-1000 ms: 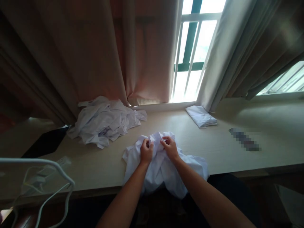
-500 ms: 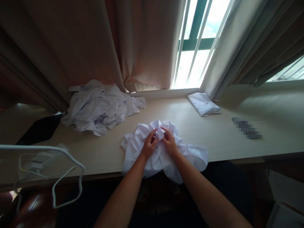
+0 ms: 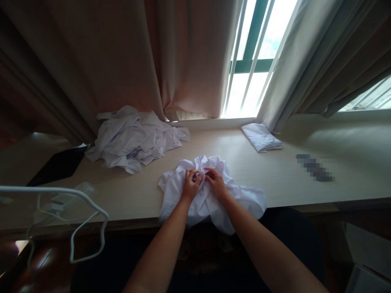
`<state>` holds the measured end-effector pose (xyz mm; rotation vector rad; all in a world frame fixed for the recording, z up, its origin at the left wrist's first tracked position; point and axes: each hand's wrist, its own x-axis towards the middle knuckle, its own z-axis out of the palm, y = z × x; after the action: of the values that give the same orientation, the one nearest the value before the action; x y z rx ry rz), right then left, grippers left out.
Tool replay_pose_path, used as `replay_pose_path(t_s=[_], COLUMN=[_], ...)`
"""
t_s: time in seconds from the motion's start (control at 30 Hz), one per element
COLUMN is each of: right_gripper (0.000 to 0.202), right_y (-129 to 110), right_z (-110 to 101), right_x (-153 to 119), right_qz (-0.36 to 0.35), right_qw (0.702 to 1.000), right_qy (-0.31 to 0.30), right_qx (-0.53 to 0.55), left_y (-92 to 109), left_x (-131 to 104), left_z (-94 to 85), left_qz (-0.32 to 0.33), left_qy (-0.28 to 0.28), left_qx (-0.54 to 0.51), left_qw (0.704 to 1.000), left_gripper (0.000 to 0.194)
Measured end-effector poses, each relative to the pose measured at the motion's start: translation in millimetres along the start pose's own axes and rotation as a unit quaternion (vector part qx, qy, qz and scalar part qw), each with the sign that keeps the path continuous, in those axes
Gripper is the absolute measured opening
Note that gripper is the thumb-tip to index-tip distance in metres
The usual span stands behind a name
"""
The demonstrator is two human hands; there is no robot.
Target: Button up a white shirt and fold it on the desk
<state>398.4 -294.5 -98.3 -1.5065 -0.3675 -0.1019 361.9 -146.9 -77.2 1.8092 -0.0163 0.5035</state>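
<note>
A crumpled white garment [image 3: 247, 201], which looks like a shirt, lies at the front edge of the desk, and part of it hangs over that edge. My left hand [image 3: 192, 183] pinches the bunched cloth near the middle of the garment with curled fingers. Close beside it, my right hand [image 3: 215, 181] grips the same gathered part, thumb and fingertips drawn together. The fingertips of both hands nearly meet. Whatever small detail sits between them, such as a button, is too small to make out.
A loose heap of white clothes [image 3: 137, 136] lies at the back left. A folded white cloth [image 3: 261, 137] is at the back right, near a pixelated object [image 3: 314, 167]. On the left are a black flat object [image 3: 58, 165], a white power strip [image 3: 69, 199] and a white cable [image 3: 88, 199].
My left hand's fingers have curled in more tightly, and both hands have shifted slightly on the gathered cloth. The camera view has tilted a little.
</note>
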Motion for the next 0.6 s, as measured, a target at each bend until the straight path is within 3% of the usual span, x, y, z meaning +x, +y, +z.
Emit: replay_pose_path(t_s=[0.17, 0.4, 0.6], right_gripper=[0.022, 0.024, 0.024], right_y=[4.2, 12.8, -0.3], right_z=[-0.8, 0.9, 0.4], right_x=[1.4, 1.1, -5.6], right_qz=[-0.019, -0.037, -0.079], right_qw=[0.999, 0.997, 0.984], right_qy=[-0.017, -0.001, 0.063], right_qx=[-0.024, -0.073, -0.144], left_y=[-0.9, 1.6, -4.0], left_x=[1.6, -1.3, 2.2], left_z=[-2.9, 0.2, -8.2], left_qz=[-0.021, -0.073, -0.068], left_qy=[0.0, -0.065, -0.019], left_qx=[-0.054, -0.125, -0.09], left_qw=[0.998, 0.987, 0.993], left_gripper=[0.026, 0.034, 0.025])
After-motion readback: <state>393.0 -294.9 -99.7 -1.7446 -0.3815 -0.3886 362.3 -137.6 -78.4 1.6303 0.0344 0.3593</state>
